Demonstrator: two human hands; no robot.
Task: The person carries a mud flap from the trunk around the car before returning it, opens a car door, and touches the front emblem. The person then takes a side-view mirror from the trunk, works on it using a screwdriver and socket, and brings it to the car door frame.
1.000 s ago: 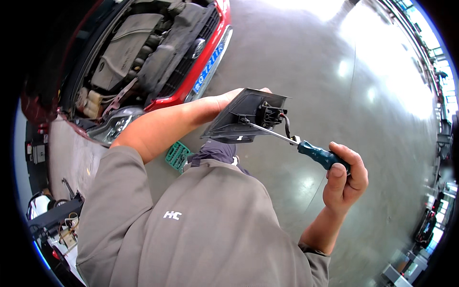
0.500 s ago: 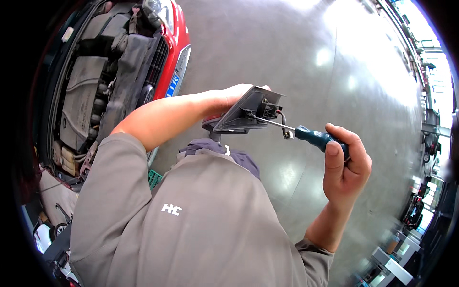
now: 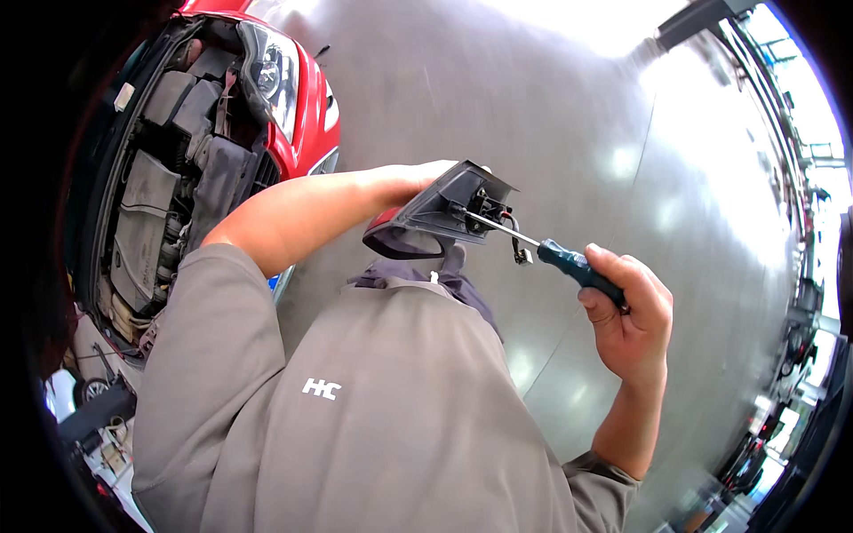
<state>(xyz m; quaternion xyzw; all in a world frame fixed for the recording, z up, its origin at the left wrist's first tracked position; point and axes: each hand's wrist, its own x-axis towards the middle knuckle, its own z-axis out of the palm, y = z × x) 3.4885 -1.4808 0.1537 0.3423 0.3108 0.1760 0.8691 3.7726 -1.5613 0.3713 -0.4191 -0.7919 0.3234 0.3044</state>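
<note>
A car side mirror [image 3: 419,210] with a red shell and a black mounting base is held up in front of my chest. My left hand [image 3: 437,172] grips it from behind, its fingers mostly hidden by the base. From the base hangs a short cable with a connector plug [image 3: 522,256]. My right hand [image 3: 633,311] is closed around the dark teal handle of a screwdriver [image 3: 573,265]. The metal shaft slants up to the left, its tip at the inner part of the mirror base; the exact contact point is too small to tell.
On the left stands a red car [image 3: 306,115] with its engine bay [image 3: 147,222] exposed. Grey shop floor [image 3: 498,89] stretches ahead and to the right. Several vehicles and pieces of equipment line the far right side, bent by the lens.
The mirror has turned, showing more of its red shell and glass side. My right hand and the screwdriver have shifted slightly left, the tip staying at the base. The surroundings have swung in view.
</note>
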